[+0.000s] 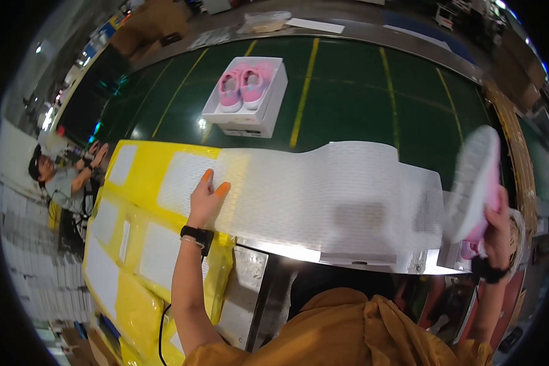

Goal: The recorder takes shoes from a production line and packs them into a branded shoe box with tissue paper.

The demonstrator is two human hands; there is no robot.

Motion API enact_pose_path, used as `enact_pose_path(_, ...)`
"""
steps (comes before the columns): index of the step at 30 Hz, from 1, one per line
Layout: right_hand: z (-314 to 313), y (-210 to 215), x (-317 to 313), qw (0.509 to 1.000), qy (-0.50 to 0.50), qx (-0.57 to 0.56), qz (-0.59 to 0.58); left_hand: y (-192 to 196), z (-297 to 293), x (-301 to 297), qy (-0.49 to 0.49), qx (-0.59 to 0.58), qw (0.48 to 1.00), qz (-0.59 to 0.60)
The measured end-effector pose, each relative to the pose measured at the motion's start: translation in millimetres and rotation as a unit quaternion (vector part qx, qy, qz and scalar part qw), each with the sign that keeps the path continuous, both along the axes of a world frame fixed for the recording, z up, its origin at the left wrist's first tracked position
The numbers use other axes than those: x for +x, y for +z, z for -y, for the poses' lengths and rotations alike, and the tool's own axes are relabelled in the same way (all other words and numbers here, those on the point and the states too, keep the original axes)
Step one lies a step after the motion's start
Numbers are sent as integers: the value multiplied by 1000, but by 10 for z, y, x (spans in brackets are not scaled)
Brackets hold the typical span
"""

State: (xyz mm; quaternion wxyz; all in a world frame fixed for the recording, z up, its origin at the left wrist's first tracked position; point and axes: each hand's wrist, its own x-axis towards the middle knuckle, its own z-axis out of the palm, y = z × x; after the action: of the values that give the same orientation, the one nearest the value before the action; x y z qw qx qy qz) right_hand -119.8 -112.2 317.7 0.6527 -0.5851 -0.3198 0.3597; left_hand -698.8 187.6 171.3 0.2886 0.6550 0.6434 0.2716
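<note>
My right hand (pixel 499 232), raised at the right, is closed round a pink sneaker (pixel 479 183) whose pale sole faces left; the shoe is blurred by motion. My left hand (pixel 206 200) lies with fingers apart at the left end of a translucent sheet of wrapping (pixel 311 195), orange covers on two fingertips. That sheet stretches rightward across the near edge of the green conveyor belt (pixel 341 91). Below the held sneaker, part of another pink shoe (pixel 468 250) shows, mostly hidden. Further back, a white shoebox (pixel 250 125) on the belt holds a pair of pink sneakers (pixel 243 88).
A large yellow-wrapped stack with white patches (pixel 134 210) fills the left side. Another person (pixel 73 183) stands beyond it, hands over the belt. A metal rim (pixel 195 47) borders the belt's far side, with a plastic bag (pixel 265 21) and paper beyond it.
</note>
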Motion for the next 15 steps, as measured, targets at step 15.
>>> enact_pose_path(15, -1228, -991, -1499, 900, 251, -320, -156, 273, 369, 178, -127, 138, 956, -227)
